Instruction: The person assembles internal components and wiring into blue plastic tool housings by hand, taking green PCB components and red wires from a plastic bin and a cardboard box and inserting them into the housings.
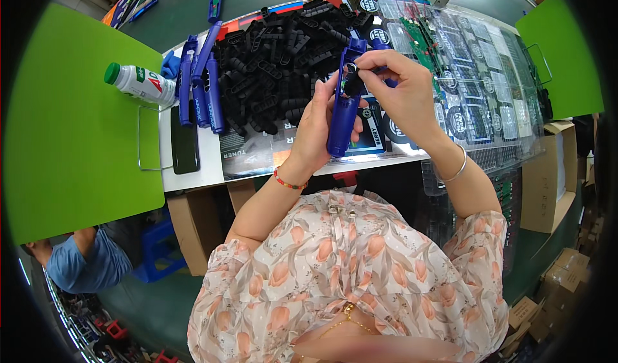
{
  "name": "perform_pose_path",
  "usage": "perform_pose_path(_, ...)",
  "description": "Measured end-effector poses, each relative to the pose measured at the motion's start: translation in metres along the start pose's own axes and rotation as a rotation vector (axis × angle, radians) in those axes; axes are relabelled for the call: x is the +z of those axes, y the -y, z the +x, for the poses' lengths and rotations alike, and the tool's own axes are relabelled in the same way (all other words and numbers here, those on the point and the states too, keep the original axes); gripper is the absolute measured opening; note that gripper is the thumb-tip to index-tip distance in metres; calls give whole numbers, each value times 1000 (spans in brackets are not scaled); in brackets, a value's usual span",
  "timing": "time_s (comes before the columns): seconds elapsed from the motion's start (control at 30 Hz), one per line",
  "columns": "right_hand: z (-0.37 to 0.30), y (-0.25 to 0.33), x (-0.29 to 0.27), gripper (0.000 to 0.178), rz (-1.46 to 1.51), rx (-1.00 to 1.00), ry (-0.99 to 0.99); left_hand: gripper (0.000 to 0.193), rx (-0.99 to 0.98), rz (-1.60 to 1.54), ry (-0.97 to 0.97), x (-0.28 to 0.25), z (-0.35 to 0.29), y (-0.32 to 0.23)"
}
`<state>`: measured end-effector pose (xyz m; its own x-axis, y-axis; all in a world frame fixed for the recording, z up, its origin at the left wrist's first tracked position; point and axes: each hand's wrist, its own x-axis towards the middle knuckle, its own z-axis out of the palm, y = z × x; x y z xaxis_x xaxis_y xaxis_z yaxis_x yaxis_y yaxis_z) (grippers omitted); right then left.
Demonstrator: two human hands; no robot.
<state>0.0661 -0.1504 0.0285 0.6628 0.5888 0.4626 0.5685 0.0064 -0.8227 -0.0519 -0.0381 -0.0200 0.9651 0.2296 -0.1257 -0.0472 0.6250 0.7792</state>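
My left hand is wrapped round a long blue plastic housing, holding it tilted upright over the table's front edge. The housing's open side shows a hollow with some green and wire-like parts inside. At that opening, the thumb and forefinger of my right hand pinch a small black part, partly hidden by the fingers. Just beyond my hands lies a heap of black plastic parts. Several more blue housings lie together to the left of the heap.
Clear plastic trays cover the table's right side, with green circuit boards and wires on them. A black phone and a white bottle with a green cap are at the left. Green panels flank the table. A person in blue sits nearby.
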Motion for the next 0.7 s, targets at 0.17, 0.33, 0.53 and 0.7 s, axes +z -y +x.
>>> perform_pose_path(0.17,-2,-1,5,10,-16,-7,33,62,14,47,-7,2,-3,0)
perform_pose_path(0.33,-5,-8,8,11,-121,-106,39,49,52,158,-11,0,-3,5)
perform_pose_path(0.53,-8,-2,6,30,-397,-202,-15,48,56,266,-33,-1,-2,8)
perform_pose_path(0.7,-8,0,2,42,-494,-122,54,45,4,346,-33,2,-3,7)
